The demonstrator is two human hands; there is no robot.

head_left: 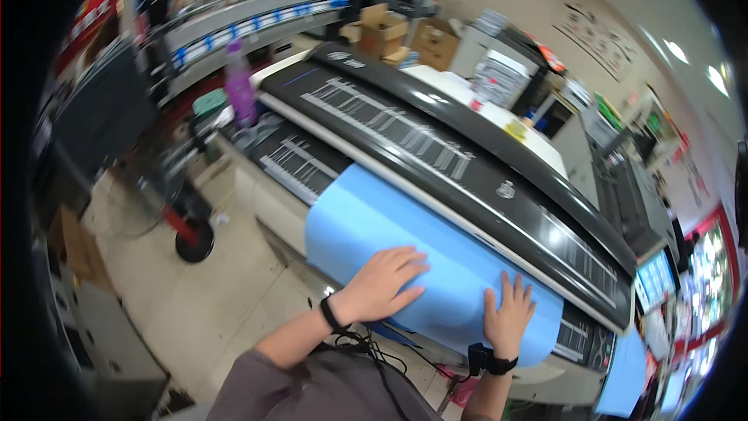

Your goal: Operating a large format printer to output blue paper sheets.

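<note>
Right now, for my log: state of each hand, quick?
Left hand: open, palm down over the blue sheet.
Right hand: open, palm down over the same sheet.

Head-worn fisheye view down onto hands [380,284]

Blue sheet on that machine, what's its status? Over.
Left hand and right hand on blue sheet, fingers spread. Sheet draped over machine front. Purple bottle off to the left.

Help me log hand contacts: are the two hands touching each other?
Apart. The head view plainly shows blue sheet between the left hand and the right hand.
</note>
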